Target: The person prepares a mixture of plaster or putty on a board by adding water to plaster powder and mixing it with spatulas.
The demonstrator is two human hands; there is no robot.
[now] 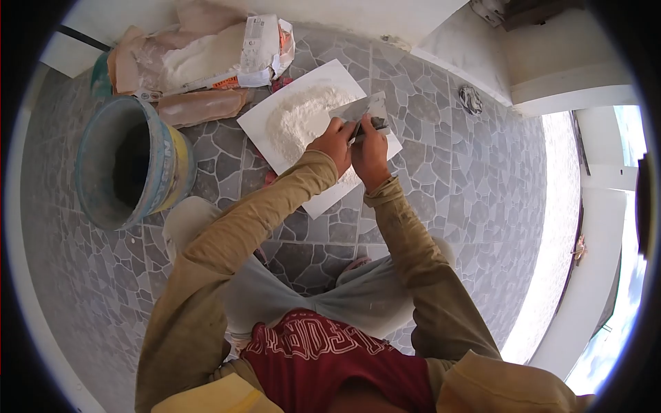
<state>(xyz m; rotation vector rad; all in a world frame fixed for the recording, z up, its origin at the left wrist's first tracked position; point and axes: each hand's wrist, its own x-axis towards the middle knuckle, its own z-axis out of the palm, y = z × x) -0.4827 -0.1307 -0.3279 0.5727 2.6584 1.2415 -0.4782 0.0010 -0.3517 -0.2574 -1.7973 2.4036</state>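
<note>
A white board (330, 204) lies tilted on the stone-patterned floor, bearing a ring-shaped heap of white powder (288, 124). Over its right part, my left hand (333, 146) is closed round the dark handle of a flat metal trowel (359, 107), whose blade points up and away. My right hand (372, 157) is closed against it, its fingers on a small dark-edged scraper (379, 124). The two hands nearly touch, and the fingers partly hide both handles.
A large bucket (165, 168) with a dark inside stands left of the board. Behind it lies a torn paper bag (260, 51) with white powder. A crumpled object (470, 100) lies on the floor near the wall at the right. My bent legs are close below the board.
</note>
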